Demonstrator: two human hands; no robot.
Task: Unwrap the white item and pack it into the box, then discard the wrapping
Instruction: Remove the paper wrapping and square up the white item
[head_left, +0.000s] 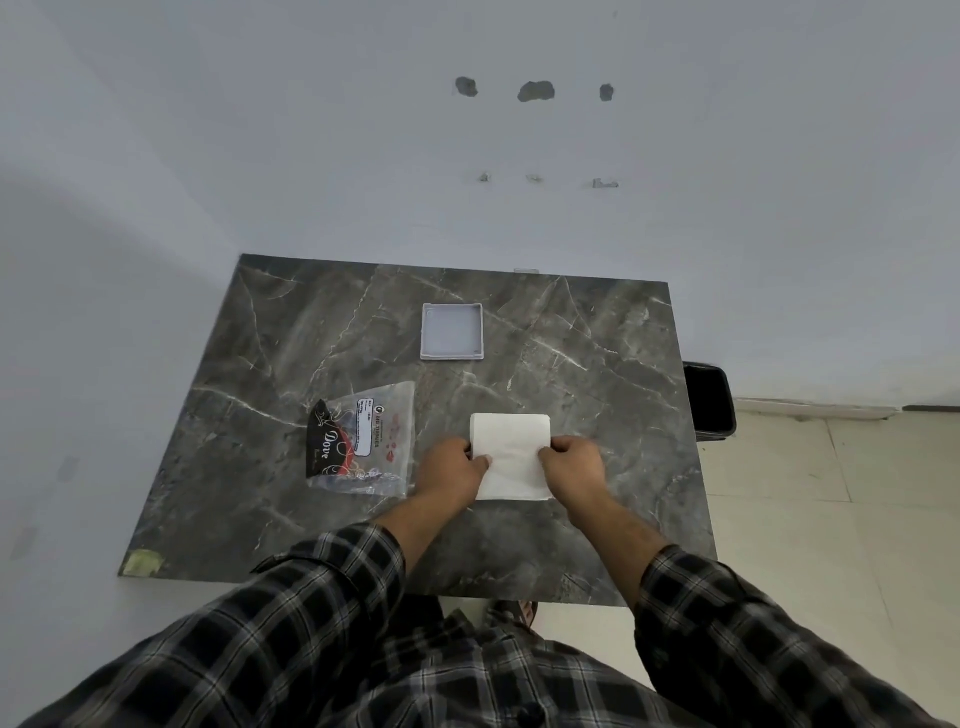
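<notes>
A white stack of tissues (511, 441) lies bare on the dark marble table (597, 374), near its front edge. My left hand (457, 470) pinches its left edge and my right hand (571, 462) pinches its right edge. The near part of the stack is hidden under my fingers. To the left of the stack lies the clear plastic wrapping (363, 441), flat, with black and red print. A shallow square white box (452, 331) sits open farther back, at the middle of the table.
A black bin (709, 397) stands on the tiled floor beside the table's right edge. A white wall runs behind the table and along its left side. A patch of yellowish tape (141, 562) marks the front left corner.
</notes>
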